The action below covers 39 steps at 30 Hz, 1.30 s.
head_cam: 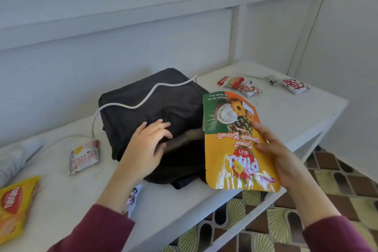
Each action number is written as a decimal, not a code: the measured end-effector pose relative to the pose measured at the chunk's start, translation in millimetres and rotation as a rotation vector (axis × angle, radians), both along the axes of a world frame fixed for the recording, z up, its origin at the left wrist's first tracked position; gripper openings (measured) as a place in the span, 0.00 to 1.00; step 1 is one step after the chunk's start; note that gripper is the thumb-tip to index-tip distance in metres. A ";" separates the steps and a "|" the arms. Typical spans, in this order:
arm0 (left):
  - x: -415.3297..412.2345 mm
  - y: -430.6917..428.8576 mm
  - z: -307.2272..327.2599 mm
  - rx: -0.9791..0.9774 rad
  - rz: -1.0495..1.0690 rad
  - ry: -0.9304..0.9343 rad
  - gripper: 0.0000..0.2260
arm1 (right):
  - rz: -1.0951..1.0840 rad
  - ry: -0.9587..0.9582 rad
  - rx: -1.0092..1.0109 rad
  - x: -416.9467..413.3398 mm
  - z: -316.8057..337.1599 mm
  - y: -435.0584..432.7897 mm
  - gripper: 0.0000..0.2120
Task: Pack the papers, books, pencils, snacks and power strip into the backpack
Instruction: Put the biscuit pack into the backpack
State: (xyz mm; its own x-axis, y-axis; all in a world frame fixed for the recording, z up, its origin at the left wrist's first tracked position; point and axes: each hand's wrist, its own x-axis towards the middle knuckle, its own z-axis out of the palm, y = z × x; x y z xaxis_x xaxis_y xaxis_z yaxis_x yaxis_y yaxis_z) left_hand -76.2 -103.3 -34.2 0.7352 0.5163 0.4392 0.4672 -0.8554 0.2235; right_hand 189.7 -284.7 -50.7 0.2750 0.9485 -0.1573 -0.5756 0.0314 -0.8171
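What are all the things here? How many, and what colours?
backpack: one, black, middle of the table
cord: one, white, draped over the backpack
biscuit bag: one, yellow, orange and green, in the right hand
small packets: about four, red and white, table's far end
pink packet: one, pink and white, left of the backpack
yellow bag: one, yellow with red, table's near left corner
table: one, white, against the wall
floor tiles: many, brown and cream, lower right
left hand: one, maroon sleeve, touching the backpack by its opening
right hand: one, maroon sleeve, holding the biscuit bag
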 end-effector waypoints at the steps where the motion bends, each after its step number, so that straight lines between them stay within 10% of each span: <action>1: 1.1 9.6 1.2 0.045 0.017 0.054 0.13 | 0.010 -0.005 0.003 -1.2 0.4 0.4 0.32; 14: -9.3 56.0 38.9 0.144 0.099 0.357 0.22 | 0.157 -0.178 -0.018 -21.9 7.0 9.6 0.21; 39: -22.7 84.4 104.1 0.057 -0.011 0.167 0.26 | 0.301 -0.539 -0.209 -94.4 56.8 164.2 0.20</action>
